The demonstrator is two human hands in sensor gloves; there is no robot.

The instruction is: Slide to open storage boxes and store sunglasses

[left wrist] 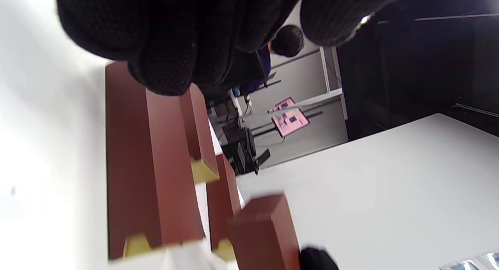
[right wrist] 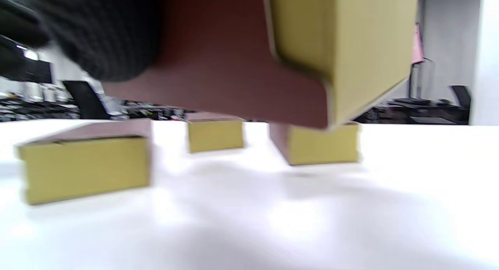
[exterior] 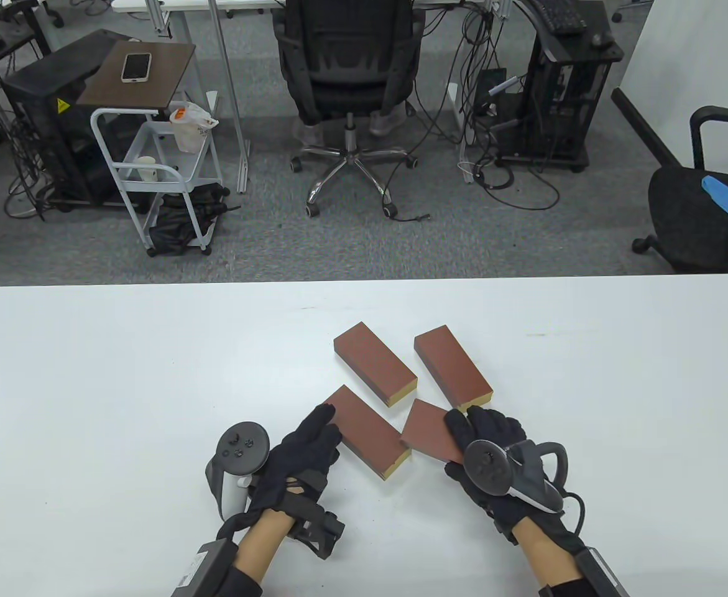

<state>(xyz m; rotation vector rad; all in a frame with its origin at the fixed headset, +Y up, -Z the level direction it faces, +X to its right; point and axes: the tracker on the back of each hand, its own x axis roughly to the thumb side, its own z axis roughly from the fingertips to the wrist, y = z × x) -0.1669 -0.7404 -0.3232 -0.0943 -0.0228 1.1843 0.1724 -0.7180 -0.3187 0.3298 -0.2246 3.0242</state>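
Four brown slide boxes with yellow inner ends lie on the white table (exterior: pixel 121 385). My left hand (exterior: pixel 323 423) lies with straight fingers (left wrist: pixel 163 67) on the near-left box (exterior: pixel 370 432) (left wrist: pixel 144 164), at its closed end. My right hand (exterior: pixel 463 429) grips the near-right box (exterior: pixel 429 429). In the right wrist view that box (right wrist: pixel 234 67) hangs tilted above the table, yellow end (right wrist: pixel 343 39) toward the camera, fingers (right wrist: pixel 97 36) curled on its side. No sunglasses show in any view.
Two more boxes lie behind, the far-left box (exterior: pixel 373 364) and the far-right box (exterior: pixel 451 367), close to the near pair. Beyond the table's far edge stand an office chair (exterior: pixel 348 56) and a white cart (exterior: pixel 152 168). A person (left wrist: pixel 286 39) shows far off.
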